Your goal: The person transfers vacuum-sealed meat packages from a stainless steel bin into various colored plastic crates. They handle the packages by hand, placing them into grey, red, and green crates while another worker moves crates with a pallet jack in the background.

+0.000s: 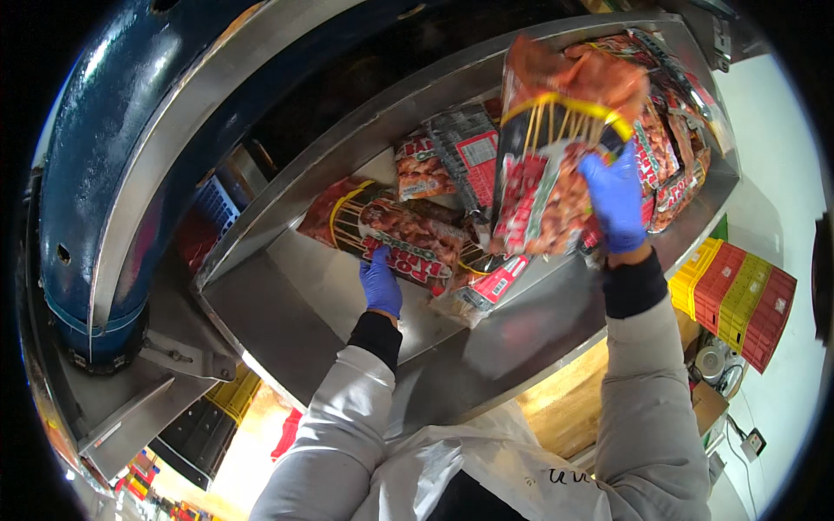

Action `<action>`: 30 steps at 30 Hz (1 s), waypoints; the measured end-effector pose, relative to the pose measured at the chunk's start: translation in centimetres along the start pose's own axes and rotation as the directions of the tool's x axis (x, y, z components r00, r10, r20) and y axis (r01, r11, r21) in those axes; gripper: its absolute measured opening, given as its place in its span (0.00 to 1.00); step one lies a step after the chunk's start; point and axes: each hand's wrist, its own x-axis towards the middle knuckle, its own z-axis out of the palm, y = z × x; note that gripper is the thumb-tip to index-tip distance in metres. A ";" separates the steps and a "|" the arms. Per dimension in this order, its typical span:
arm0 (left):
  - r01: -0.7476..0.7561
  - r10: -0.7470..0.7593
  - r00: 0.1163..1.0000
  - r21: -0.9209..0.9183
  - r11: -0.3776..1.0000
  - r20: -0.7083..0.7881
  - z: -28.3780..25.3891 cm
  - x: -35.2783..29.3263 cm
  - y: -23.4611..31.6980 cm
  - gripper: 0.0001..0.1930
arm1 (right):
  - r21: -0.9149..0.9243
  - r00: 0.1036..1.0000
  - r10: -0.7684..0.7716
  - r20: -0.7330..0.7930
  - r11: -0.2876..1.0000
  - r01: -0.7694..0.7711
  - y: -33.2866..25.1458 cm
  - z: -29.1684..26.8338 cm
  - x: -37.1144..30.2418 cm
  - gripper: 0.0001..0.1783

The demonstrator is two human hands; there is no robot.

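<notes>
My right hand (615, 198), in a blue glove, grips the side edge of a raised clear pack of meat skewers (556, 165). Its wooden sticks and a yellow band show through the printed film, and its upper end is a little blurred. Lower and to the left, my left hand (380, 282), also gloved in blue, is closed at the near edge of another pack of meat skewers (400, 239), thumb side on top, some fingers hidden. Both packs are over a metal trough (304, 260). Under the left pack's right end is a further pack with a red label (499, 278).
More meat packs (669, 148) are heaped at the trough's right end, and others (424, 165) lie behind my hands. A big dark blue curved machine part (95, 191) stands at the left. Stacked yellow and red crates (734, 300) are beyond the trough at the right.
</notes>
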 end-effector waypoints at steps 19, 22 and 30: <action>0.273 -0.266 0.962 -0.212 0.939 0.061 -0.2 5.8 -2.0 0.15 | -0.579 0.727 0.478 0.492 0.804 -0.136 12.9 12.8 5.5 0.74; 0.179 -0.179 0.984 -0.240 0.954 0.022 -0.9 3.4 -2.5 0.14 | -0.552 0.700 0.419 0.578 0.833 -0.043 13.0 15.2 1.8 0.69; 0.059 -0.059 0.996 -0.004 0.998 -0.073 -9.7 -3.3 1.8 0.20 | 0.013 0.622 0.398 0.674 0.835 -0.549 12.1 16.2 -11.7 0.47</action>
